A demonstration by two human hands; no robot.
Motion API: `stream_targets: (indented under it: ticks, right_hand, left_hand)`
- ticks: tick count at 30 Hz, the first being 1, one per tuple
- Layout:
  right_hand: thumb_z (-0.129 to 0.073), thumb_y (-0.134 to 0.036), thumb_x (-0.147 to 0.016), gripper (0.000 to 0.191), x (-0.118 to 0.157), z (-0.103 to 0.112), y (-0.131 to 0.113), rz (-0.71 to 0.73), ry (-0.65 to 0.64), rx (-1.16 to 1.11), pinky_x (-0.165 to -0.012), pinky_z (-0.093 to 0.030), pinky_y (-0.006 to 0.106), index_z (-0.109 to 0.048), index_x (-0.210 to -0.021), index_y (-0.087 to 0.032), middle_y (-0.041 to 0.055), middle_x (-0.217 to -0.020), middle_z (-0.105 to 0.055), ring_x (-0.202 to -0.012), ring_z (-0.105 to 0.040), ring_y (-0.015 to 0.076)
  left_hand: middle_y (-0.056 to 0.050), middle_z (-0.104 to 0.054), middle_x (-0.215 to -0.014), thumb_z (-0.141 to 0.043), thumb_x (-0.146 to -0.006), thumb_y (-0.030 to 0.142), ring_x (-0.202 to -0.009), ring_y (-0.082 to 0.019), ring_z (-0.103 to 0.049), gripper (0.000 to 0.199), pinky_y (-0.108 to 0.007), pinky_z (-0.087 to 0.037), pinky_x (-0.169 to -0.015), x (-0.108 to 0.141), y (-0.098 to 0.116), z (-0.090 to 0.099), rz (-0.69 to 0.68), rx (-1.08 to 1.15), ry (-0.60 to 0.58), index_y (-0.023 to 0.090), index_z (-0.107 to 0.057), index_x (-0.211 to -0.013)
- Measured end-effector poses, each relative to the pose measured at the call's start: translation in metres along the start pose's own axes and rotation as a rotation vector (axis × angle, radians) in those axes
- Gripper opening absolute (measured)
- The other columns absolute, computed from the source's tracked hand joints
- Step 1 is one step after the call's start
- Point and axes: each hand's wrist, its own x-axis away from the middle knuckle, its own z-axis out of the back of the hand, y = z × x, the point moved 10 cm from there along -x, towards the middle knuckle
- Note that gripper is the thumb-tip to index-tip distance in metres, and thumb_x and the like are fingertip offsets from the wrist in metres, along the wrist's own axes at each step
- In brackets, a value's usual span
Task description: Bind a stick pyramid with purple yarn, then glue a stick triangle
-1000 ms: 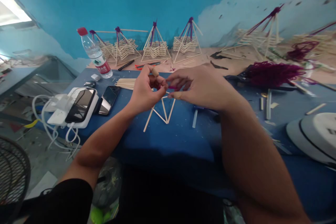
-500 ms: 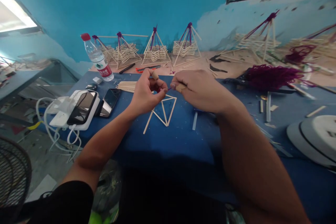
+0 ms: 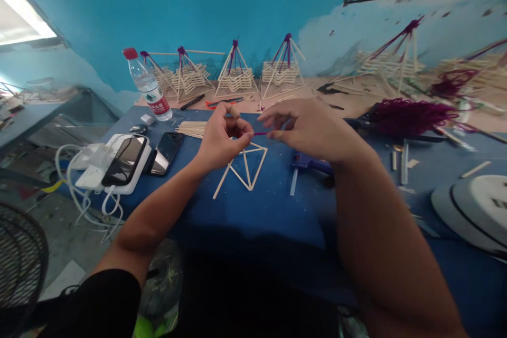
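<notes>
My left hand [image 3: 225,137] is closed in a pinch on a short length of purple yarn [image 3: 260,133], whose free end sticks out to the right. Just beyond that end is my right hand [image 3: 303,127], thumb and fingers apart and holding nothing. Under my left fingers is a frame of thin wooden sticks [image 3: 247,169] joined into triangles, one stick reaching toward me. Its upper left part is hidden behind the left hand, so I cannot tell whether the fingers touch it. A blue glue gun [image 3: 311,162], partly covered by my right forearm, has a clear glue stick [image 3: 293,182] beside it.
Behind my left hand lies a bundle of sticks [image 3: 190,129]. Along the wall stand several stick pyramids [image 3: 235,76] with purple yarn tops. At left are a water bottle [image 3: 155,97], phones [image 3: 167,153] and white cables; at right, a purple yarn heap [image 3: 412,116] and a white round object [image 3: 475,211].
My right hand has let go of the yarn, its fingers opening and drawing slightly right. More of the glue gun shows. The stick frame has shifted a little left.
</notes>
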Motion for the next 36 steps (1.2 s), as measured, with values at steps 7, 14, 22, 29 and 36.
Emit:
stream_targets:
  ticks: [7, 14, 22, 29, 36]
  right_hand:
    - [-0.076, -0.031, -0.079, 0.011, -0.005, -0.011, -0.008, 0.077, -0.048, -0.251, -0.07, -0.051, 0.034, -0.086, -0.08, -0.027, 0.003, -0.083, -0.081, -0.078, -0.07, 0.02]
    - [-0.077, -0.033, -0.082, 0.008, -0.004, -0.014, -0.004, -0.003, -0.086, -0.223, -0.077, -0.056, 0.038, -0.083, -0.08, -0.03, 0.0034, -0.088, -0.083, -0.084, -0.074, 0.0234]
    - [-0.079, -0.027, -0.081, 0.005, -0.005, -0.015, 0.001, -0.01, -0.047, -0.316, -0.074, -0.055, 0.037, -0.084, -0.08, -0.027, 0.0031, -0.082, -0.081, -0.079, -0.072, 0.0216]
    - [-0.093, -0.025, -0.067, 0.021, -0.009, -0.016, 0.004, 0.038, 0.026, -0.57, -0.079, -0.063, 0.034, -0.077, -0.081, -0.024, 0.0018, -0.082, -0.078, -0.08, -0.074, 0.019]
    - [-0.096, -0.022, -0.064, 0.035, -0.012, -0.021, 0.008, 0.033, 0.05, -0.665, -0.076, -0.064, 0.03, -0.075, -0.092, -0.023, 0.0001, -0.083, -0.075, -0.081, -0.075, 0.0168]
  left_hand:
    - [0.006, -0.076, -0.08, -0.095, -0.071, 0.025, -0.069, -0.009, -0.071, 0.063, -0.023, -0.052, -0.068, -0.002, -0.011, 0.002, 0.132, 0.112, -0.073, 0.025, -0.042, -0.106]
    - [-0.005, -0.084, -0.101, -0.097, -0.067, 0.014, -0.089, -0.018, -0.082, 0.074, -0.031, -0.062, -0.084, -0.003, 0.001, 0.01, 0.197, 0.124, -0.275, 0.021, -0.052, -0.125]
    - [-0.005, -0.085, -0.094, -0.098, -0.069, 0.018, -0.088, -0.023, -0.085, 0.084, -0.032, -0.065, -0.083, -0.003, -0.002, 0.007, 0.189, 0.095, -0.294, 0.019, -0.054, -0.141]
    - [0.0, -0.079, -0.083, -0.094, -0.073, 0.021, -0.08, -0.02, -0.082, 0.087, -0.03, -0.061, -0.078, -0.004, 0.002, 0.008, 0.127, 0.036, -0.214, 0.016, -0.051, -0.148]
    - [0.0, -0.079, -0.086, -0.094, -0.073, 0.022, -0.083, -0.019, -0.082, 0.078, -0.029, -0.062, -0.079, -0.003, 0.008, 0.005, 0.067, 0.038, -0.227, 0.02, -0.057, -0.142]
